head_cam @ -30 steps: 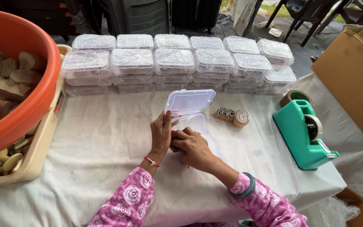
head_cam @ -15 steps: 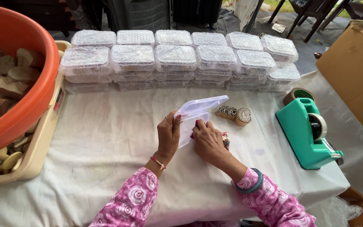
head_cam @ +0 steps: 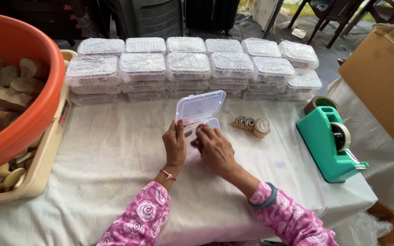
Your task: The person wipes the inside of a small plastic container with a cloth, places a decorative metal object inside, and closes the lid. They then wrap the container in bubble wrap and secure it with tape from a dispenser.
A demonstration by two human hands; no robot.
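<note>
Item, centre of the frame: a small clear plastic hinged box (head_cam: 200, 110) with its lid raised, resting on the white cloth-covered table (head_cam: 115, 150); our left hand (head_cam: 175, 145) curls loosely against its near left edge to steady it, while our right hand (head_cam: 214, 146) presses a small dark piece, mostly hidden, into the tray with bent fingers. We judge the step goes best if we keep the tray flat and seat the piece fully below the rim. Adjacent, right of centre: two carved wooden stamp blocks (head_cam: 253, 125), and a teal tape dispenser (head_cam: 328, 143).
</note>
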